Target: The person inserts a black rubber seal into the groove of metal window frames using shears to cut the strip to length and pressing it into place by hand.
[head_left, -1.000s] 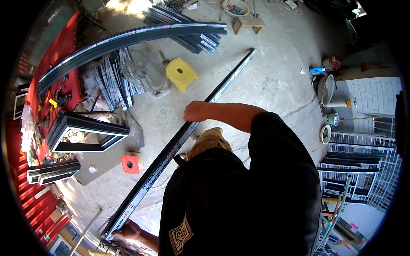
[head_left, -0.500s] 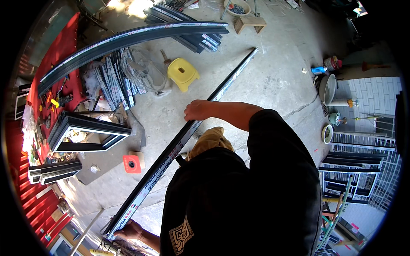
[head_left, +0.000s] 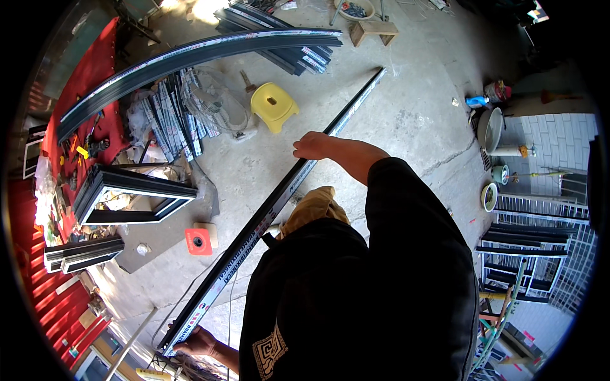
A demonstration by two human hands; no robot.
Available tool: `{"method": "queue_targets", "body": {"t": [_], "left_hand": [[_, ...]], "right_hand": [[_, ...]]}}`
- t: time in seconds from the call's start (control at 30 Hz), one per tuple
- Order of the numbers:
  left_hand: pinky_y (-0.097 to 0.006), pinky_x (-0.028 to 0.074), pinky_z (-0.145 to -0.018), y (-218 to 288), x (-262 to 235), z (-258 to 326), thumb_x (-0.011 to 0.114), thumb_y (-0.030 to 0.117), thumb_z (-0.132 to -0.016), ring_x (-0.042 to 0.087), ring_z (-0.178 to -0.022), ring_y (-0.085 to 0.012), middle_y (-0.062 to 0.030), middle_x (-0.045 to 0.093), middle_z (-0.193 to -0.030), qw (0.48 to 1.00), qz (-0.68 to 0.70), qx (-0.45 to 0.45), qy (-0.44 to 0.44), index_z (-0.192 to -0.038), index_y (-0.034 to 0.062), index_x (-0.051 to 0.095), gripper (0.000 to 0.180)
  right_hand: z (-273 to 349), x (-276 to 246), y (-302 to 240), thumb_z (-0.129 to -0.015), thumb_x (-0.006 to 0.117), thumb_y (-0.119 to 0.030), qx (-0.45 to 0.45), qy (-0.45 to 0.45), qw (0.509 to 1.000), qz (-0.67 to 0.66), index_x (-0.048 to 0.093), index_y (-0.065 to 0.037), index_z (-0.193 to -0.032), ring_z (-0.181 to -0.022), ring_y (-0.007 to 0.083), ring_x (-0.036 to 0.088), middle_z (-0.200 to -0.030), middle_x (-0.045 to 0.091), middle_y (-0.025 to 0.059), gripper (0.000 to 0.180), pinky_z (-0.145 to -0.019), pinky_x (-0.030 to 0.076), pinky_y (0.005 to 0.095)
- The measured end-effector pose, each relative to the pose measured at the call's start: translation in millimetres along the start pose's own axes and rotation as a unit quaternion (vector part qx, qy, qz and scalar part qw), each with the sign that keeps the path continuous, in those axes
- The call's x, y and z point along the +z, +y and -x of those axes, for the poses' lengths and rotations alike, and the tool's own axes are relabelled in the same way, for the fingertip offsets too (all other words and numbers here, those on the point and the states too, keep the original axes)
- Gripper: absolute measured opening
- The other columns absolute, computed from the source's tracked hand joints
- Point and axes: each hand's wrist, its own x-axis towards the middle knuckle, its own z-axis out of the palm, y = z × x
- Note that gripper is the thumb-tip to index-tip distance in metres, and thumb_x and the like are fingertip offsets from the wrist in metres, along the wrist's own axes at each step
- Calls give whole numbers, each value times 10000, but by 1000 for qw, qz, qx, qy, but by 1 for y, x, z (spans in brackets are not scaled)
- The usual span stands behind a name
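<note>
One view only, from the head camera, looking straight down.

Containers: a round bowl [head_left: 354, 8] at the top edge holds small dark bits, too small to tell what. At the right edge sit a pale basin [head_left: 490, 129] tipped on its side and a small green-rimmed bowl [head_left: 488, 196]; their contents cannot be made out.

Ground: bare grey concrete floor [head_left: 413, 108], cracked and stained, in hard sunlight. A yellow plastic stool [head_left: 274, 106] stands in the upper middle, a wire fan guard [head_left: 213, 101] just left of it. A long curved dark rail [head_left: 190, 57] arcs across the upper left, with a bundle of straight dark bars [head_left: 279, 35] beyond it. A dark window frame [head_left: 130, 193] lies at the left, near a red strip of wall [head_left: 38, 298]. A small red square block [head_left: 197, 241] rests on a grey slab, left of centre. Stacked dark frames [head_left: 524, 244] fill the lower right.

The piece in hand: a long straight dark metal bar [head_left: 273, 209] with a pale printed strip along one face, running diagonally from lower left to upper right, far end near the top centre.

Hands: right hand [head_left: 312, 146] lies on the bar at mid-frame, fingers curled over its upper edge. Left hand [head_left: 198, 343] grips the near end at the bottom edge, fingers wrapped under it.
</note>
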Motion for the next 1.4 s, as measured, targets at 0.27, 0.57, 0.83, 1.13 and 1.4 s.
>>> {"method": "queue_targets", "body": {"t": [0.27,0.57,0.83,1.13,1.4], "left_hand": [[-530,582,-1119,-1,6,-2,770,488,-977,717,-1238,-335,-217,720,-1362,999,33,-23,-23,-1428,-85,614,746],[-544,537,-1162,-4,18,7,779,468,-975,705,-1259,-329,-199,729,-1365,998,59,-16,-14,-1416,-67,636,708],[-563,518,-1177,-5,-4,-6,763,479,-990,695,-1267,-340,-172,712,-1402,998,58,-22,-27,-1424,-5,655,659],[-544,570,-1108,-19,12,-2,657,593,-1033,703,-1264,-324,-171,742,-1358,998,50,13,30,-1387,14,690,680],[-404,630,-895,-24,39,-6,650,617,-1024,697,-1216,-333,-154,738,-1300,995,56,31,81,-1347,46,682,657]], "right_hand": [[-6,12,6,-985,612,-195,-25,9,1000,6,679,-93,-1037,-1009,399,719,-1076,669,156,133,-876,590,519],[-10,15,9,-982,613,-186,-43,-4,999,9,667,-95,-1023,-996,407,722,-1081,663,163,114,-859,590,522],[-12,17,21,-976,625,-194,-48,-3,999,3,665,-93,-1031,-971,419,723,-1038,674,170,122,-843,594,525],[-5,8,14,-965,592,-166,-2,-10,999,34,706,-69,-999,-973,416,741,-1079,700,194,153,-824,601,549],[-31,-4,15,-933,640,-78,-38,-71,994,71,756,-82,-993,-1006,383,751,-1054,735,178,130,-880,611,499]]}}
